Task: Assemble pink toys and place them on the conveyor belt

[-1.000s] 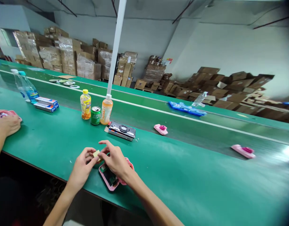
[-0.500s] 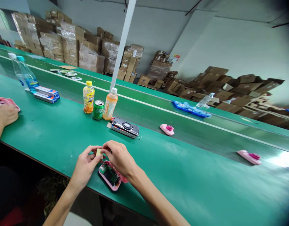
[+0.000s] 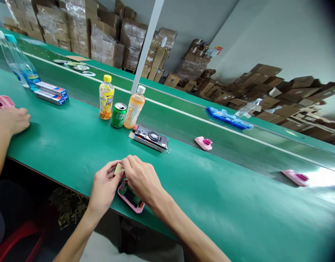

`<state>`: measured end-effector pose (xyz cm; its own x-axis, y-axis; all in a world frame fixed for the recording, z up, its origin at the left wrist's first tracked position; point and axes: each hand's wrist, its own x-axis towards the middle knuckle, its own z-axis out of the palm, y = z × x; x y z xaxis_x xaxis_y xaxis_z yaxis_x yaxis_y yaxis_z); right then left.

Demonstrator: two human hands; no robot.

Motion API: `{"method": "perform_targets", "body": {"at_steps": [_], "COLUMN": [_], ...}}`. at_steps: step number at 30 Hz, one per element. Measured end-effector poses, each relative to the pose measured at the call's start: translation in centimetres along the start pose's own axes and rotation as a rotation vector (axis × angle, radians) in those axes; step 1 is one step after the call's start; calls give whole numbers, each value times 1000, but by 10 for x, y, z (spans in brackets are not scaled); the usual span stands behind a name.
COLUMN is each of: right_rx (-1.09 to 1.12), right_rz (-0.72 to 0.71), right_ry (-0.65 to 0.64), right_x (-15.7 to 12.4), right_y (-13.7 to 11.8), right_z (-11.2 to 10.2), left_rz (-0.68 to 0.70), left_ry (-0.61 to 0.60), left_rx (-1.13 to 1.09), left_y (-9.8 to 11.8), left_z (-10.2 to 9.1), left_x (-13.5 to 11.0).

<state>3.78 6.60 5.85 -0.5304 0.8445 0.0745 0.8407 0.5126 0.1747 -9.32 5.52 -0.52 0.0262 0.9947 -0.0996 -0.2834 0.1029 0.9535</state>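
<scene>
My left hand point(image 3: 104, 185) and my right hand point(image 3: 141, 178) meet over the near edge of the green table point(image 3: 60, 142). Both pinch a small pale yellow piece point(image 3: 118, 169) between their fingertips. Just under them lies an open pink toy-camera shell point(image 3: 130, 196) with a circuit board showing inside; my right hand hides part of it.
A black boxed camera point(image 3: 151, 137) lies beyond my hands, with two drink bottles point(image 3: 106, 97) and a green can point(image 3: 118, 115) behind it. Pink toy cameras point(image 3: 203, 143) ride the conveyor belt. Another person's hand point(image 3: 13, 120) rests at the left. Cardboard boxes line the wall.
The view has tilted down and shifted slightly. My hands stay together on the small yellow piece, now a little nearer the table edge above the pink shell.
</scene>
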Motion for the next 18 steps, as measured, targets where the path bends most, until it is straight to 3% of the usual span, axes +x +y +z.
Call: {"method": "perform_targets", "body": {"at_steps": [7, 10, 15, 18], "right_rx": [89, 175, 221, 93], "right_rz": [-61, -129, -262, -272], "right_ry": [-139, -77, 21, 72], "right_x": [-3, -7, -2, -3], "right_y": [2, 6, 15, 5], "right_z": [-8, -2, 16, 11], "left_rz": [23, 9, -192, -184], "left_ry": [27, 8, -165, -85], "left_rx": [85, 26, -213, -211], "left_y": [-6, -2, 12, 15], "left_z": [1, -5, -15, -15], "left_x": [-2, 4, 15, 13]}}
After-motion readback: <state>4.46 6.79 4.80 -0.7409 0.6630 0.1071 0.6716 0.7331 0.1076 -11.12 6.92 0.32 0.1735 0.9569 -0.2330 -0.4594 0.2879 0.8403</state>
